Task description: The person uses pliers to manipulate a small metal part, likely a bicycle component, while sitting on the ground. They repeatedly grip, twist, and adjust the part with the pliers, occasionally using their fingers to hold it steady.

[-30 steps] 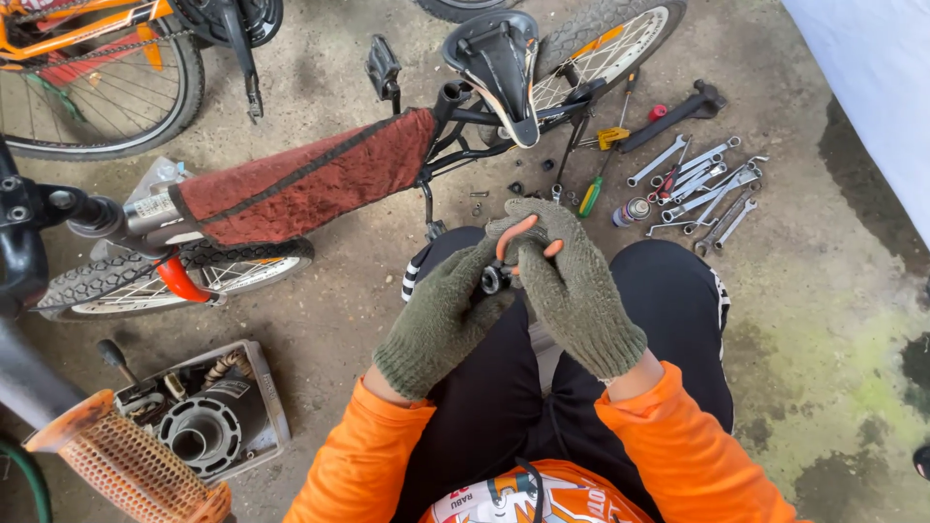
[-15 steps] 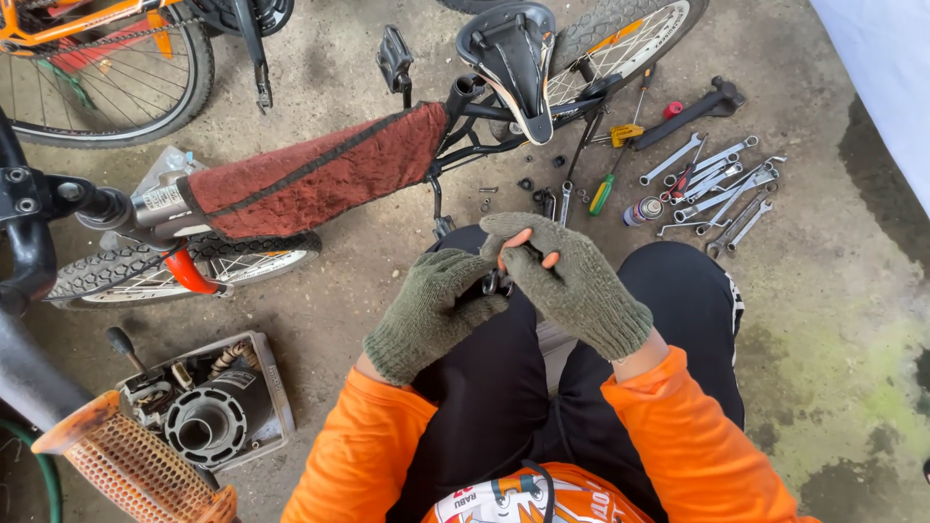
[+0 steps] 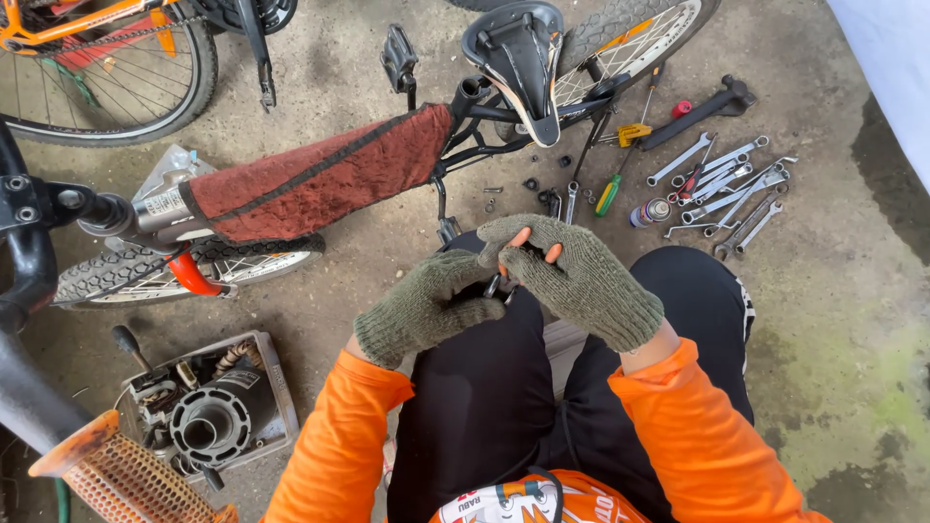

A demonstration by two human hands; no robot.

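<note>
A small dark metal part [image 3: 494, 285] shows only as a sliver between the left hand [image 3: 426, 308] and the right hand [image 3: 581, 281], its shape impossible to tell; the gloves hide both palms; the orange bicycle [image 3: 97, 39] is cut off by the top and left edges; the saddle [image 3: 523, 48] covers part of the rear wheel [image 3: 639, 34]; the small bolts [image 3: 531, 182] on the floor are too tiny to identify; the orange mesh piece [image 3: 116, 479] runs off the bottom edge.
</note>
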